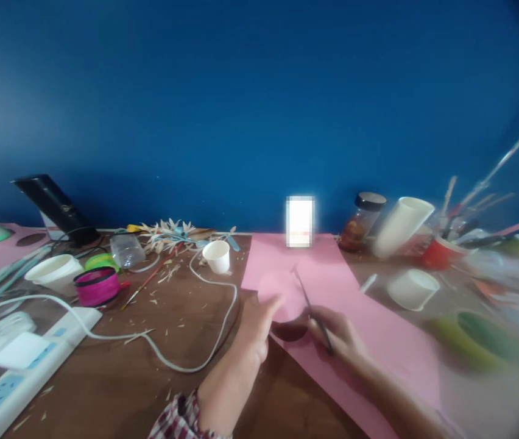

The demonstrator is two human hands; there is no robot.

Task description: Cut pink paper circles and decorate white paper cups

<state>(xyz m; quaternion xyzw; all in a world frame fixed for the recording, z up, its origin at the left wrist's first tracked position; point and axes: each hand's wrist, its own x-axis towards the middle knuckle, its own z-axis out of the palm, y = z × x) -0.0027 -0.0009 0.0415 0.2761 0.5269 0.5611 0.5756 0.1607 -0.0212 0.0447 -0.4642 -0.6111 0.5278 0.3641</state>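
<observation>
Bare left hand (256, 329): closed on the round, pale-pink paper disc (282, 284), thumb in front.
Bare right hand (335, 332): narrow grip around the slim, dark, stick-like tool (305, 291), kind too blurred to tell.
Disc: over the flat pink paper (390, 341), near the tool's tip.
Tool work: probably following the disc's edge; next move, likely calling for steady holding.
Counted: one disc, one tool, one clear, dark-lidded jar (363, 222); pink sheets, one or two, cannot tell.

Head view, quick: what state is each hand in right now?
Left hand: closed on the edge of the round pink piece, fingers partly hidden.
Right hand: closed, holding a slim dark tool.
</observation>
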